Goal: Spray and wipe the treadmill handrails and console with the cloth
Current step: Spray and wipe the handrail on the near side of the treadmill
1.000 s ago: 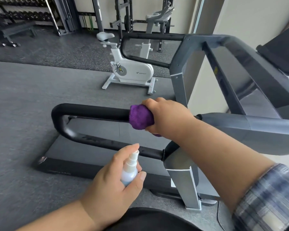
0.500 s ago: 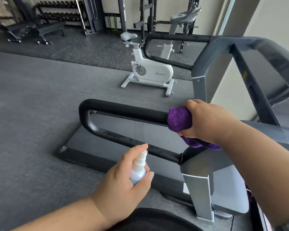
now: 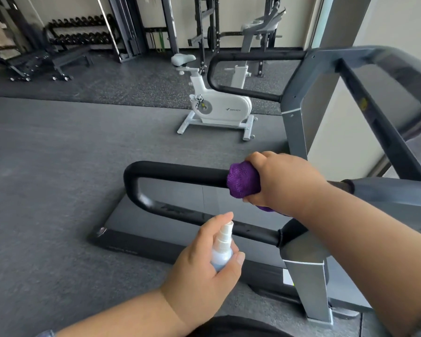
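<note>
Near handrail runs left from our cloth hand

The near handrail lies crosswise before us, its long axis stretching left to the bend, still unwiped we judge; our right hand clamps the purple cloth around it, nearest, while our left hand grips the spray bottle below, forefinger on its nozzle.
</note>
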